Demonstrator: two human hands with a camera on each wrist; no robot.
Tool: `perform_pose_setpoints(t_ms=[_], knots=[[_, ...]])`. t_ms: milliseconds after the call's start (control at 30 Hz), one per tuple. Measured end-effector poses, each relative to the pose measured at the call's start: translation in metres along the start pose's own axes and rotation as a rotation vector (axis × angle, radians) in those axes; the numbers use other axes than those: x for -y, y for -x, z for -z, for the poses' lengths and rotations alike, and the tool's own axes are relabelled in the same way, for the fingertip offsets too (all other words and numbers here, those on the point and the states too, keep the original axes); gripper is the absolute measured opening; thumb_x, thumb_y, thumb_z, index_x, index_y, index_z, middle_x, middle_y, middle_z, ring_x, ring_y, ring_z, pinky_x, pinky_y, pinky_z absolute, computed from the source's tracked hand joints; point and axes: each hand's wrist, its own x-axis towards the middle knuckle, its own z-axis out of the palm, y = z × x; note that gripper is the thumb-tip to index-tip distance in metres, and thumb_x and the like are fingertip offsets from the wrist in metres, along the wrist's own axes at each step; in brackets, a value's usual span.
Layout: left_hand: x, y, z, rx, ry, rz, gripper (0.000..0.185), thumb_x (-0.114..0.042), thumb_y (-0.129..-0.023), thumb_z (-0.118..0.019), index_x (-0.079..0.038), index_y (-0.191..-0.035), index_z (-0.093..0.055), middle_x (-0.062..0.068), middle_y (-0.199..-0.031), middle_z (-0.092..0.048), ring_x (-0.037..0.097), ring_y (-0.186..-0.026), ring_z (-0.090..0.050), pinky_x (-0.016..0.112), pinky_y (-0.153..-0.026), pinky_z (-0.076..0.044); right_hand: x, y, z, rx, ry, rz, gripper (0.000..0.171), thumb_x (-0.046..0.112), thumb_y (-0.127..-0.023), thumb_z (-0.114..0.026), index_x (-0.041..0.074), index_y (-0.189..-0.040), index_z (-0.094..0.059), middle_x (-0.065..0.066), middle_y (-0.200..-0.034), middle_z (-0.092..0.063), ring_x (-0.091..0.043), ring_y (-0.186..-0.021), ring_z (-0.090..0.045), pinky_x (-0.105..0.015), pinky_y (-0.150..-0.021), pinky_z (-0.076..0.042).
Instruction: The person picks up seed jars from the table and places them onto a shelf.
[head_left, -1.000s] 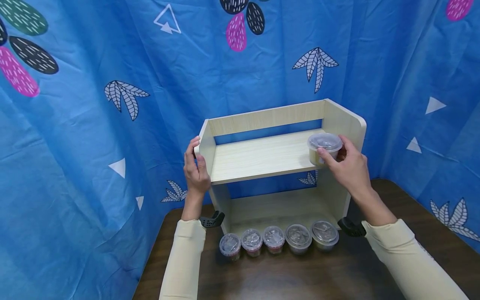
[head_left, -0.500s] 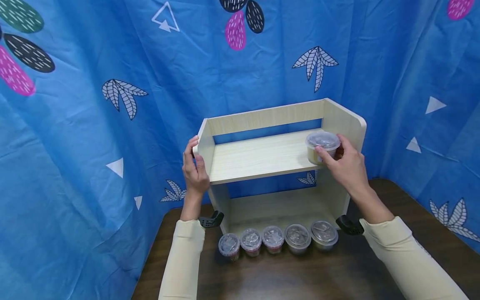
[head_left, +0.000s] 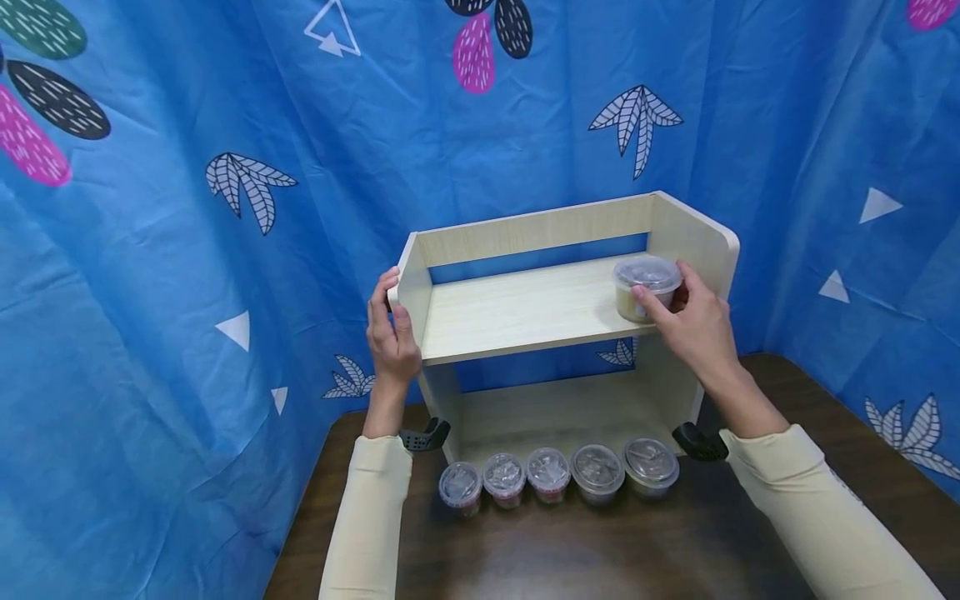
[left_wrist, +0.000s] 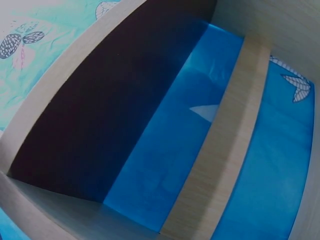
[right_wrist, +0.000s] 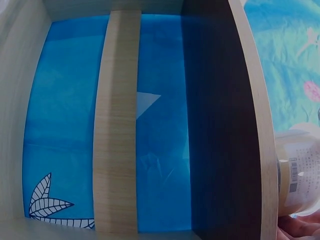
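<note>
Watching remotely, I see the right hand pinching a round, clear-plastic lidded tub at the upper right front of a pale wooden shelf; released overhanging, it could topple. The left hand, fingers loosely extended, touches the left panel; pushing could shift everything.

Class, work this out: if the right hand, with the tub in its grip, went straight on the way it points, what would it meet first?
Probably the pale back rail, the tub leading the right hand, though depth is unclear.
</note>
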Motion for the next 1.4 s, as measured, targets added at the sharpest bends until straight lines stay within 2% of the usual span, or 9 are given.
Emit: perform_pose_setpoints(t_ms=[267,700,933,1000,1200,1400], knots=[[-0.001,0.0,-0.001,0.011,-0.011,-0.013,0.038,0.021,-0.085,-0.041,0.02,-0.123,-0.042,0.035,-0.13,-0.049,0.046,-0.118,-0.054,0.056,-0.094,-0.048,-0.001,-0.002,0.001,-0.004,0.001,0.004,0.081,0.052,-0.093,-0.061,0.004,-0.152,-0.032,-0.029,-0.14,-0.049,-0.048,-0.12,-0.053,-0.06,-0.093,-0.046],[-0.002,-0.002,0.001,-0.004,-0.032,-0.003,0.038,0.019,-0.085,-0.042,0.019,-0.123,-0.043,0.035,-0.129,-0.05,0.047,-0.119,-0.054,0.053,-0.097,-0.047,-0.001,-0.006,-0.002,0.013,-0.014,-0.002,0.086,0.053,-0.094,-0.058,0.005,-0.156,-0.022,-0.029,-0.146,-0.043,-0.05,-0.125,-0.049,-0.062,-0.094,-0.044],[0.034,0.011,-0.003,0.002,-0.044,-0.004,0.043,0.019,-0.085,-0.042,0.015,-0.129,-0.043,0.031,-0.134,-0.049,0.043,-0.122,-0.053,0.056,-0.096,-0.047,-0.003,0.003,0.0,-0.006,-0.049,-0.017,0.09,0.052,-0.096,-0.055,0.009,-0.159,-0.008,-0.029,-0.148,-0.04,-0.049,-0.129,-0.046,-0.063,-0.098,-0.04],[0.039,0.014,-0.003,0.005,-0.035,0.003,0.046,0.018,-0.086,-0.043,0.011,-0.131,-0.044,0.028,-0.136,-0.05,0.04,-0.123,-0.054,0.054,-0.096,-0.047,-0.003,0.006,0.001,-0.013,-0.063,-0.013,0.088,0.051,-0.096,-0.054,0.01,-0.159,-0.007,-0.028,-0.149,-0.04,-0.048,-0.129,-0.046,-0.063,-0.098,-0.04],[0.042,0.016,-0.001,0.01,-0.023,0.016,0.041,0.003,-0.094,-0.044,0.001,-0.135,-0.045,0.019,-0.141,-0.051,0.032,-0.126,-0.054,0.049,-0.097,-0.048,-0.002,0.014,0.006,-0.033,-0.077,0.006,0.083,0.048,-0.098,-0.052,0.011,-0.159,-0.01,-0.026,-0.149,-0.041,-0.047,-0.128,-0.048,-0.062,-0.097,-0.041],[0.042,0.015,-0.001,0.026,-0.037,0.025,0.039,-0.019,-0.103,-0.04,0.0,-0.137,-0.044,0.016,-0.143,-0.049,0.029,-0.129,-0.052,0.046,-0.1,-0.046,-0.001,0.02,0.01,-0.039,-0.068,0.035,0.081,0.046,-0.098,-0.054,0.011,-0.159,-0.013,-0.024,-0.15,-0.041,-0.048,-0.128,-0.047,-0.065,-0.094,-0.042]])
